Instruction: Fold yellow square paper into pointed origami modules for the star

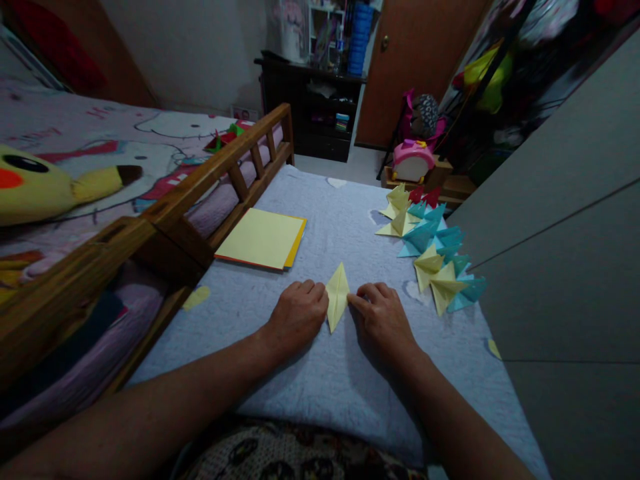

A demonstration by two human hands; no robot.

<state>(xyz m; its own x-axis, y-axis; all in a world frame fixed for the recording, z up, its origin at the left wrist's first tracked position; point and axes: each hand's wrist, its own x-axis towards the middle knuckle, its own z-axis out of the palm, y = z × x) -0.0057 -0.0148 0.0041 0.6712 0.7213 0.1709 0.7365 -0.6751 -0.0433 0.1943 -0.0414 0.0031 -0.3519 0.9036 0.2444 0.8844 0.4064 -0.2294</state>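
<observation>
A pale yellow origami paper [337, 298], folded to a narrow diamond with a crease down its middle, lies on the light blue bed sheet [330, 233]. My left hand [299, 312] is closed at its left corner, fingers curled, with the thumb hidden. On the opposite side, my right hand [383, 313] grips the right corner between bent fingers. Up and left of my hands rests a stack of square paper [265, 237], yellow on top with orange edges showing. Folded paper cranes [443, 277] in yellow, blue and red stand in a group to the right.
A wooden bed rail [225, 163] runs along the left, with a yellow plush toy [45, 187] on the bed beyond. A grey cabinet panel [565, 267] borders the right side. Past the far edge are a dark shelf unit [310, 107] and a pink toy case [413, 161].
</observation>
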